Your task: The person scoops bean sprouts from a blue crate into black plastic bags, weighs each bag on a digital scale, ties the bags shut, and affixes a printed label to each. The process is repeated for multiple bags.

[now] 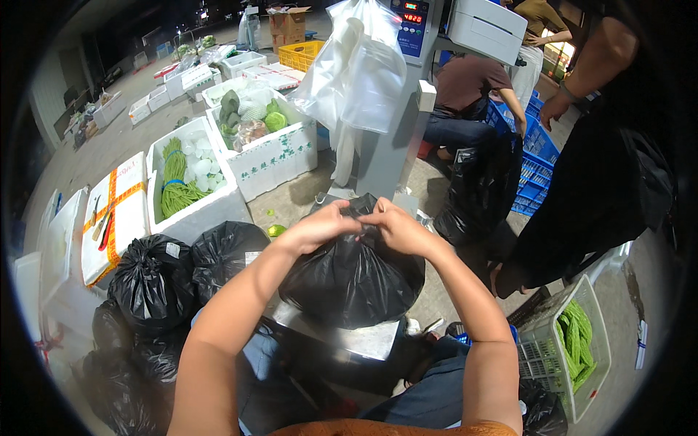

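A full black plastic bag rests on the metal platform of a weighing scale in front of me. My left hand pinches the gathered neck of the bag from the left. From the right, my right hand grips the same neck, its fingertips close to those of the left. The fingers partly hide the neck, so whether it is knotted cannot be seen. Behind the bag rises the scale's grey column with a lit display. Clear plastic bags hang from the column.
Filled black bags crowd the left, beside foam boxes, one holding long beans and ice. A lidded foam box carries knives. At right stand a crate of bitter gourds, a person in dark clothing, and a bending person near blue crates.
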A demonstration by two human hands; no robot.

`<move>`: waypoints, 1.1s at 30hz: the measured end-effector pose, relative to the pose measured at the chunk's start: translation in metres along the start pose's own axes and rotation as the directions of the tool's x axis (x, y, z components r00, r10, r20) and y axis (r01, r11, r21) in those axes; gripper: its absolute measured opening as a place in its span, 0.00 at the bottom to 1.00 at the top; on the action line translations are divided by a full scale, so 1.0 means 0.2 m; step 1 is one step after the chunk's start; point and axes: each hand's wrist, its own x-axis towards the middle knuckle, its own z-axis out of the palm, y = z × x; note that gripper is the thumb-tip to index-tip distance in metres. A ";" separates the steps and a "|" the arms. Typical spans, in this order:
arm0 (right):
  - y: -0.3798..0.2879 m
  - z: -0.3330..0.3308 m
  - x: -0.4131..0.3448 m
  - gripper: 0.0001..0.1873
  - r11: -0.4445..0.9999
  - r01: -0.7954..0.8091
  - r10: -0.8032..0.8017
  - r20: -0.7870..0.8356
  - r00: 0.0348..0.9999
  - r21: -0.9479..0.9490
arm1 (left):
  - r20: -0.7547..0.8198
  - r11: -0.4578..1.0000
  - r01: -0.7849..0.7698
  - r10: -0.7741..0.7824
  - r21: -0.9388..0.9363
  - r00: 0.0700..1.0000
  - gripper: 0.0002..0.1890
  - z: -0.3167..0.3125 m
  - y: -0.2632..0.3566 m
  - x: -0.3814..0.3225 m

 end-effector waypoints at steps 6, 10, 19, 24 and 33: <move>0.07 0.00 0.01 0.12 0.608 -0.417 0.172 0.402 0.900 0.675 | 0.078 0.479 -0.443 0.608 0.757 0.790 0.40 0.12 -0.03 -0.07; 0.11 0.04 -0.03 0.11 0.219 -0.489 0.426 0.368 0.826 0.844 | 0.359 -0.096 -0.439 0.742 0.893 0.567 0.28 0.09 -0.02 -0.09; 0.18 -0.10 -0.05 0.12 0.705 -0.365 0.093 0.431 0.897 0.608 | 0.333 -0.139 -0.440 0.853 0.887 0.402 0.12 0.08 -0.02 -0.12; 0.19 -0.05 -0.04 0.07 0.988 -0.012 0.000 0.078 0.997 0.153 | 0.204 -0.031 -0.303 0.804 0.953 0.559 0.07 0.08 -0.07 -0.22; 0.34 0.09 -0.18 0.09 0.940 -0.204 0.197 -0.052 0.979 -0.274 | -0.002 0.379 -0.272 0.585 0.885 0.811 0.13 -0.11 -0.34 -0.37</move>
